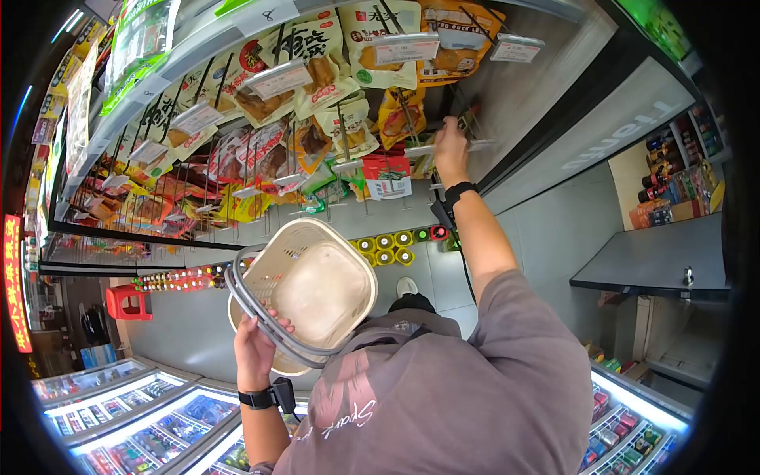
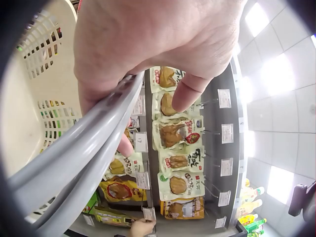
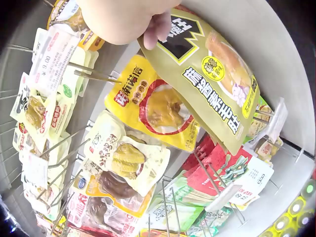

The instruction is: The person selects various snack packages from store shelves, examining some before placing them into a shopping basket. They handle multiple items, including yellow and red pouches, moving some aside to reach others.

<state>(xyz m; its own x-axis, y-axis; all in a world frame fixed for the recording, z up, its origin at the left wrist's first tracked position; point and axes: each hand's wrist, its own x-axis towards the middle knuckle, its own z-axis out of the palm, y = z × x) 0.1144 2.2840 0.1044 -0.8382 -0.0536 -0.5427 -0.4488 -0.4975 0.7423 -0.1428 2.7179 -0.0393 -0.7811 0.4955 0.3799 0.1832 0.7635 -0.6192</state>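
My left hand [image 1: 257,348] grips the grey handles [image 2: 79,148] of a cream plastic basket [image 1: 366,277]. The basket's floor shows bare in the head view. At the display rack, my right hand [image 1: 451,150] pinches an olive-gold snack packet [image 3: 202,79] by its top edge, thumb and fingers closed on it. The packet hangs tilted, overlapping a yellow snack packet [image 3: 153,106] in the right wrist view. Below both hang a pale packet [image 3: 126,155] and a red-and-white packet [image 3: 227,170]. In the head view the hand hides most of the olive packet.
Metal hooks with price tags [image 1: 408,49] jut out around the right hand. A grey side panel [image 1: 546,71] bounds the rack on the right. Yellow-topped cans [image 1: 384,241] stand low by the rack, and lit display cases [image 1: 158,427] lie behind the person.
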